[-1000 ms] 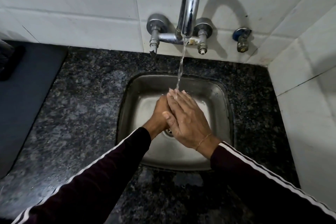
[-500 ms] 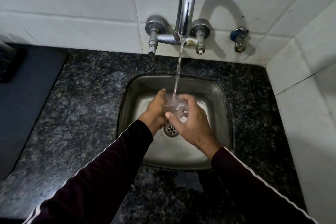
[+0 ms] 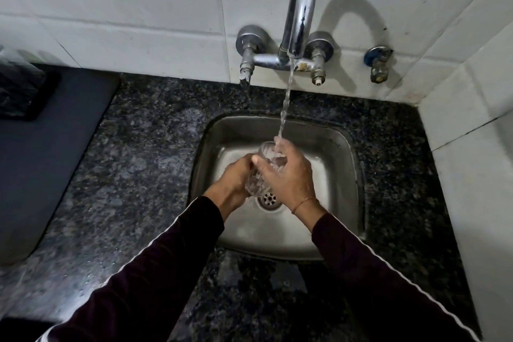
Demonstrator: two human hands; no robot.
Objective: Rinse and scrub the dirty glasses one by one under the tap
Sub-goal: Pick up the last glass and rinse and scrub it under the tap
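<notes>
Both hands hold one clear glass [image 3: 263, 169] over the middle of the steel sink [image 3: 344, 175], above the drain [image 3: 268, 198] and well inside the rim on every side. The left hand [image 3: 236, 178] curls round the glass's lower part; the right hand [image 3: 288, 172] wraps its upper side, fingertips at the mouth, where the stream from the tap [image 3: 301, 5] lands. The glass tilts, mouth toward the wall. Dark speckled counter [image 3: 144, 164] surrounds the sink, widest on the left, where a grey mat [image 3: 41, 164] lies. On the right the counter is a narrow strip before the tiled side wall [image 3: 477, 164].
</notes>
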